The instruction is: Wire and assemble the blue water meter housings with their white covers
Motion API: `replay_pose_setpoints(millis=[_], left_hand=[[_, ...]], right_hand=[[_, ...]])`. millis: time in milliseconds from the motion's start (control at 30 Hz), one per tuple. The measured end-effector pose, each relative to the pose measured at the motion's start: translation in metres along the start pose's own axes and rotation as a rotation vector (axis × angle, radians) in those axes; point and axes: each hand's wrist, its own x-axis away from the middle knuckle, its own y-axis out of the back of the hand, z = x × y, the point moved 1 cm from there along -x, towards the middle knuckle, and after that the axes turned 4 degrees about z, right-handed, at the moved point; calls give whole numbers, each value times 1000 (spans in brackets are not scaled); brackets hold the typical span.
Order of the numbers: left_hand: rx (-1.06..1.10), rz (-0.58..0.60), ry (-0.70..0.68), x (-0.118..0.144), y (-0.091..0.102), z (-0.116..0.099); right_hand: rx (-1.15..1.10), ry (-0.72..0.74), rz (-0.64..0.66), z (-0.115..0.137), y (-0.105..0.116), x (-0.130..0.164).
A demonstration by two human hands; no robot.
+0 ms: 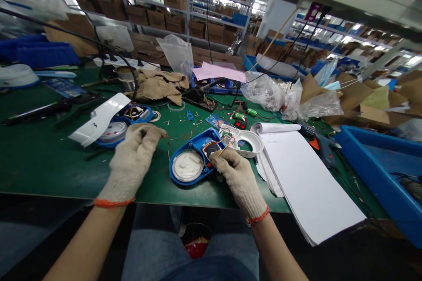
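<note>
Both hands wear knit gloves. Left hand point(133, 156) is curled closed above the green counter point(42, 162), fingertips pinched together — what they hold is too small to tell. Right hand point(235, 175) pinches the thin coloured wires point(221, 145) at the edge of the blue housing point(193, 162), which lies open on the counter between the hands, just beside a stack of white paper point(303, 180).
</note>
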Motion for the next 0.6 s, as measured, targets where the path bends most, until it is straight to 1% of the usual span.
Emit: replay_pose_setpoints(millis=[67, 100, 200, 233, 267, 300, 333, 367, 433, 467, 533, 600], left_hand=[[-188, 44, 89, 9, 9, 8], [-245, 55, 130, 13, 13, 13], [-337, 88, 205, 20, 25, 31], [-347, 114, 211, 20, 29, 35], [-341, 147, 186, 21, 31, 38], [-318, 159, 122, 22, 33, 39], [-264, 148, 28, 25, 34, 37], [-175, 119, -82, 29, 35, 32], [71, 49, -292, 42, 35, 18], [189, 63, -361, 49, 33, 11], [338, 141, -477, 65, 27, -2], [417, 211, -512, 77, 16, -9]], right_hand=[[32, 0, -30, 3, -2, 2], [53, 0, -46, 5, -2, 3], [94, 4, -68, 7, -5, 5], [95, 4, -71, 8, -7, 5], [94, 4, -73, 7, -8, 6], [91, 4, -73, 7, -10, 6], [86, 6, -74, 5, -12, 7], [79, 8, -73, 3, -14, 8], [56, 0, -67, -3, -18, 11], [44, -10, -64, -7, -19, 13], [27, -26, -63, -12, -21, 16], [2, -25, -65, -15, -21, 18]])
